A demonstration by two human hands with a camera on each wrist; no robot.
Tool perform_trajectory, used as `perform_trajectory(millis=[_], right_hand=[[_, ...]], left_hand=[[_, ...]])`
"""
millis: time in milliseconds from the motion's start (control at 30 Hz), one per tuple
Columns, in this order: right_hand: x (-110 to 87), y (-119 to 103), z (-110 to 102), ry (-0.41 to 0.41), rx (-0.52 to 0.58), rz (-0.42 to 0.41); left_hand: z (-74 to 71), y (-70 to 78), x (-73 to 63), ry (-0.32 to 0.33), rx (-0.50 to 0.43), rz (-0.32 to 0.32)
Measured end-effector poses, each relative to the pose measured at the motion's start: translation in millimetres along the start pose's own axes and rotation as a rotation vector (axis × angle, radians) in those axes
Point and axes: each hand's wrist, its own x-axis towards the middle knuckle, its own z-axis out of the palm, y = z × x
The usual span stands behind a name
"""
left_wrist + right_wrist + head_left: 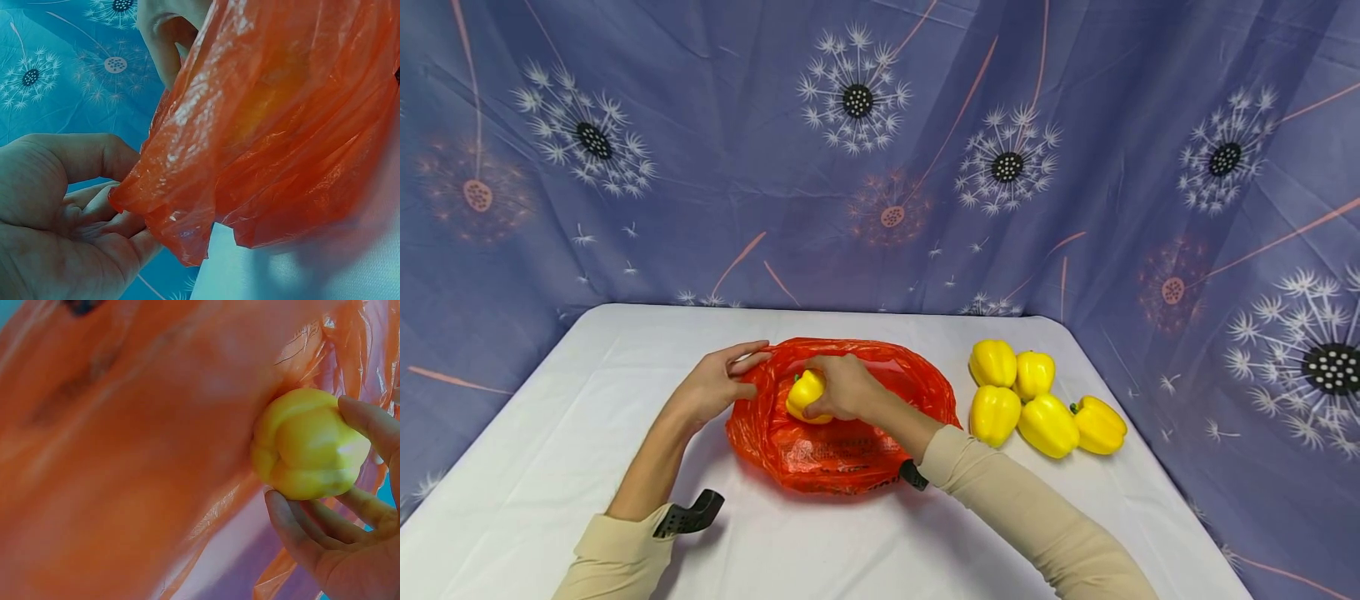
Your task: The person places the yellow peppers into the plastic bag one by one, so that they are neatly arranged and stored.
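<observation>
A red plastic bag (850, 462) lies on the table with its mouth spread wide. My left hand (707, 387) grips the bag's left rim; in the left wrist view the thumb and fingers of that hand (75, 206) are on either side of the thin film. Inside the bag's opening, my right hand (842, 387) holds a yellow bell pepper (807, 396). The right wrist view has this pepper (309, 444) between the thumb and the fingertips, its lobed end toward the camera. Through the bag's side, a yellow patch (265, 103) shows in the left wrist view.
Several yellow bell peppers (1048, 425) sit grouped on the right side of the white-covered table (580, 400). A purple curtain (715, 167) with a dandelion pattern hangs behind the table and along its sides. Black wrist mounts (691, 514) stick out from the sleeves.
</observation>
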Motion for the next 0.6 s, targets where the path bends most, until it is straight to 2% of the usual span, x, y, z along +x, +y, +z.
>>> perform_trajectory(millis=[300, 600], right_hand=[[-0.2, -1.8, -0.4, -0.005, 0.013, 0.006], [-7.2, -1.2, -7.5, -0.072, 0.023, -0.027]], left_hand=[[0.2, 0.5, -1.4, 0.001, 0.011, -0.002], [1.3, -0.8, -0.9, 0.002, 0.003, -0.002]])
